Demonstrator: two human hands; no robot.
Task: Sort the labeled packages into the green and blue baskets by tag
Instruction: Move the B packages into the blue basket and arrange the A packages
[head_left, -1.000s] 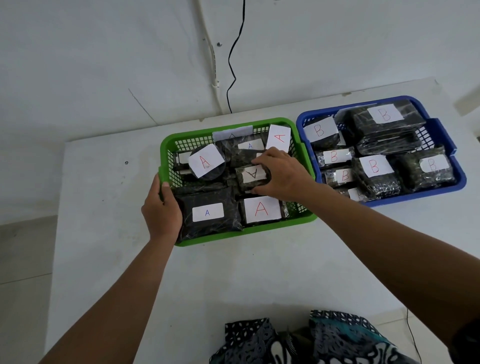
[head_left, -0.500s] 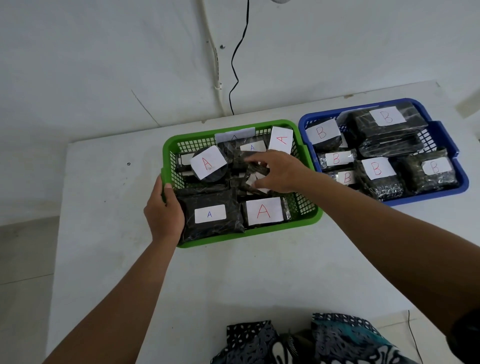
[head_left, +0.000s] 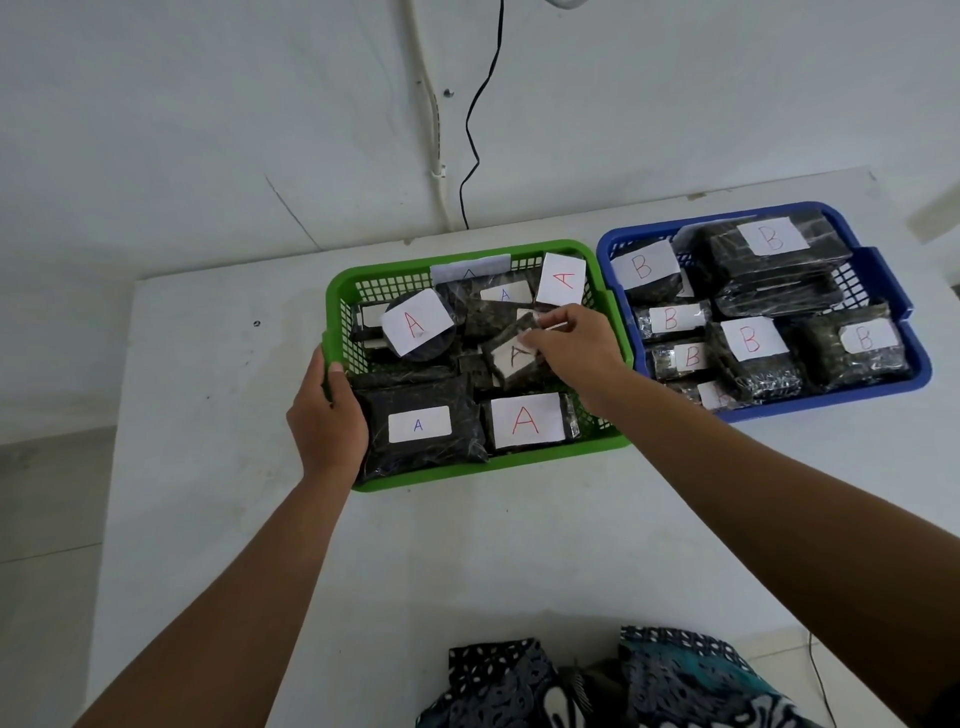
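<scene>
The green basket (head_left: 493, 464) sits mid-table, filled with several dark wrapped packages tagged A. My left hand (head_left: 326, 415) grips its left rim, thumb over the edge. My right hand (head_left: 574, 349) reaches into the basket's middle, and its fingertips pinch the upper right corner of a small tilted A package (head_left: 511, 359). A round A package (head_left: 418, 325) lies at the back left and a large A package (head_left: 527, 420) at the front right. Just right of it, the blue basket (head_left: 831, 402) holds several packages tagged B.
The two baskets stand close together near the far edge of the white table (head_left: 218, 467), against a white wall. A black cable (head_left: 475, 114) hangs down the wall behind them. Patterned cloth (head_left: 597, 680) shows at the near edge.
My right hand let go of the small A package, spread its fingers, and now pinches that package's corner; the package lies more tilted. My left hand has stayed on the green rim.
</scene>
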